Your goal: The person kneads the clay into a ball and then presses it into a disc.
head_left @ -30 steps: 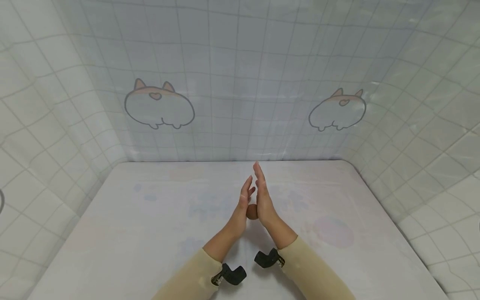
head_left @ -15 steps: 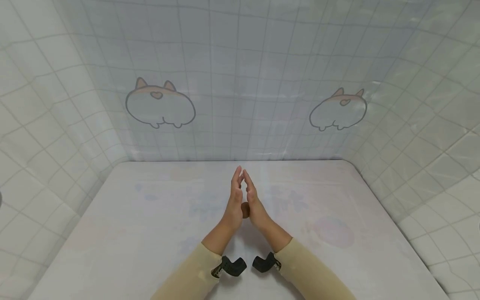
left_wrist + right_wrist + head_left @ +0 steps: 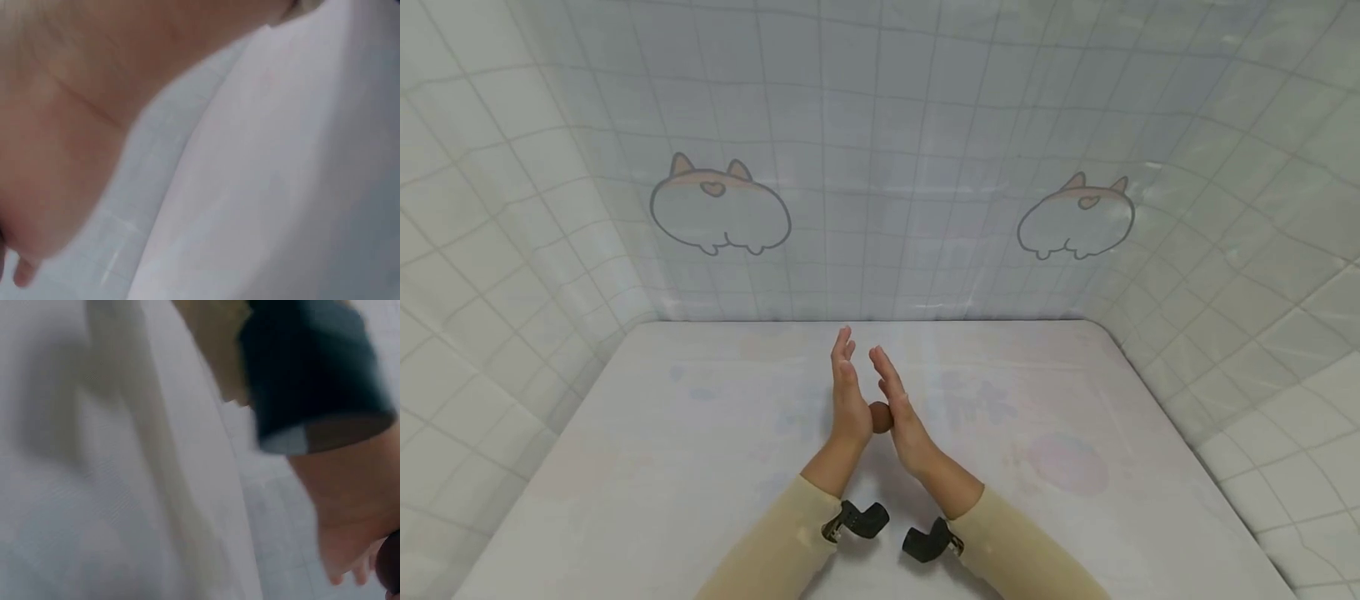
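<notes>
The brown ball [image 3: 880, 417] sits between the heels of two facing palms, touching both, at 6 o'clock from the centre of the head view. The left hand [image 3: 852, 404] bears on it at 9 o'clock, fingers extended toward 12 o'clock. The right hand [image 3: 907, 425] bears on it at 3 o'clock, fingers extended toward 11 o'clock. Neither hand is curled round the ball; the fingertips stand apart. Both hands are over a white table [image 3: 700, 475] with faint pastel prints. Black wrist cameras project from the beige sleeves: the left camera [image 3: 865, 520] at 6 o'clock from the ball, the right camera [image 3: 927, 544] at 5 o'clock. At 12 o'clock, beyond the table, stands a grid-patterned backdrop [image 3: 880, 275].
</notes>
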`<state>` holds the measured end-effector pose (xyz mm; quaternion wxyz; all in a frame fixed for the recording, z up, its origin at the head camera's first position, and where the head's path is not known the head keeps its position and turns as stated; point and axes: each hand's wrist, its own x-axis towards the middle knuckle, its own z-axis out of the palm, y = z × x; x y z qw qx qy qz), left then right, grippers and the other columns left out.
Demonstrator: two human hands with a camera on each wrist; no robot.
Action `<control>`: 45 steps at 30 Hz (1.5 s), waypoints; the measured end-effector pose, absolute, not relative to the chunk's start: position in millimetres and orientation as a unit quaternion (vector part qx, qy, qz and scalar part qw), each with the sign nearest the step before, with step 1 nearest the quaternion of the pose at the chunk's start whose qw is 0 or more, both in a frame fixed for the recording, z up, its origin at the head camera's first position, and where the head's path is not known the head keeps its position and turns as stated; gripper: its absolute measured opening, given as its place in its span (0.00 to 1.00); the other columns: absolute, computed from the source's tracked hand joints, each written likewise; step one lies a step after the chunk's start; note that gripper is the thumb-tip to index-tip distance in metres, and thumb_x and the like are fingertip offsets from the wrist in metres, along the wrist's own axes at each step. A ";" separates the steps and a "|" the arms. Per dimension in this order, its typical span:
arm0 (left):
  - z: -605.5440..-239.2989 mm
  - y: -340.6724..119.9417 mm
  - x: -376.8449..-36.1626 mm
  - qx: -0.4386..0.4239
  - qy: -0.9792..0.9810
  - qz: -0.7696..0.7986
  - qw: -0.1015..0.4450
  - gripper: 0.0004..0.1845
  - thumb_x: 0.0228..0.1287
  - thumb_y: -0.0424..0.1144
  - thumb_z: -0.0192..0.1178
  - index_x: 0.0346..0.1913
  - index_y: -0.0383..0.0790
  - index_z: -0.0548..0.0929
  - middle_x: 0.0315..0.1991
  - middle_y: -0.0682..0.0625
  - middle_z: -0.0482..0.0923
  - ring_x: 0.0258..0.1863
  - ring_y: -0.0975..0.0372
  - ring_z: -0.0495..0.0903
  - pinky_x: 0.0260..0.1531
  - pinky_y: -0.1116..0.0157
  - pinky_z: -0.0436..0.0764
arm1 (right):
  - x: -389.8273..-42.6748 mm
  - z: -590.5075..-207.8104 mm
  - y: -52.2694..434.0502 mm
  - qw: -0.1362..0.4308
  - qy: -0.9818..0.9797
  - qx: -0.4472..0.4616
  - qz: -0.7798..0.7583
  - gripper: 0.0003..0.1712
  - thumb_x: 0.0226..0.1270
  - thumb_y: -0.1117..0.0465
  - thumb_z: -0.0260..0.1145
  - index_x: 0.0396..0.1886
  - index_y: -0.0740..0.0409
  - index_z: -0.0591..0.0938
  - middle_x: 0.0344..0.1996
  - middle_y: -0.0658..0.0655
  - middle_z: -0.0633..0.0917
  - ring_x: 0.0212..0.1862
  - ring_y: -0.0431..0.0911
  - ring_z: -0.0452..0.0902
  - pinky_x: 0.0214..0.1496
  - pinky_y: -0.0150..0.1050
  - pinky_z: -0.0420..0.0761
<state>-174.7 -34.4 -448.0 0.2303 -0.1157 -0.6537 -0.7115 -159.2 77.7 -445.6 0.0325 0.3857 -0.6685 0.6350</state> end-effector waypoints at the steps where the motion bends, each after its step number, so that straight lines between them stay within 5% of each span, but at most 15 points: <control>1: -449.1 -35.5 -174.4 -0.113 -0.664 -0.706 0.219 0.42 0.73 0.72 0.27 0.79 0.49 0.53 0.79 0.50 0.51 0.77 0.53 0.51 0.68 0.36 0.49 | -158.9 -444.2 77.8 0.037 -0.672 0.387 0.631 0.48 0.75 0.28 0.20 0.82 0.54 0.41 0.80 0.57 0.46 0.80 0.53 0.38 0.74 0.63 0.43; 10: -462.3 -37.3 -166.9 -0.182 -0.732 -0.651 0.084 0.43 0.75 0.69 0.18 0.81 0.44 0.46 0.79 0.40 0.47 0.77 0.45 0.49 0.68 0.33 0.49 | -161.3 -435.8 81.0 0.057 -0.697 0.340 0.628 0.47 0.76 0.29 0.20 0.82 0.54 0.41 0.81 0.57 0.42 0.80 0.51 0.34 0.74 0.65 0.39; 19: -457.1 -25.4 -155.5 -0.235 -0.709 -0.664 0.044 0.44 0.72 0.71 0.16 0.81 0.48 0.39 0.81 0.48 0.38 0.77 0.46 0.47 0.68 0.34 0.50 | -171.9 -433.9 87.3 0.047 -0.705 0.270 0.654 0.43 0.75 0.28 0.20 0.82 0.40 0.39 0.81 0.45 0.41 0.80 0.47 0.35 0.70 0.72 0.38; 34: -436.9 -34.2 -159.6 -0.239 -0.685 -0.681 0.105 0.47 0.67 0.77 0.19 0.81 0.53 0.36 0.80 0.45 0.42 0.79 0.51 0.43 0.67 0.32 0.47 | -174.3 -451.6 75.7 0.013 -0.685 0.306 0.662 0.43 0.78 0.32 0.23 0.82 0.51 0.39 0.81 0.57 0.40 0.80 0.52 0.33 0.75 0.62 0.39; 45: -434.8 -43.8 -171.9 -0.232 -0.681 -0.683 0.123 0.51 0.65 0.80 0.25 0.81 0.50 0.37 0.80 0.45 0.40 0.78 0.49 0.42 0.66 0.31 0.45 | -162.4 -445.0 70.5 0.035 -0.661 0.341 0.668 0.43 0.79 0.31 0.24 0.82 0.50 0.38 0.81 0.52 0.42 0.80 0.54 0.37 0.75 0.62 0.41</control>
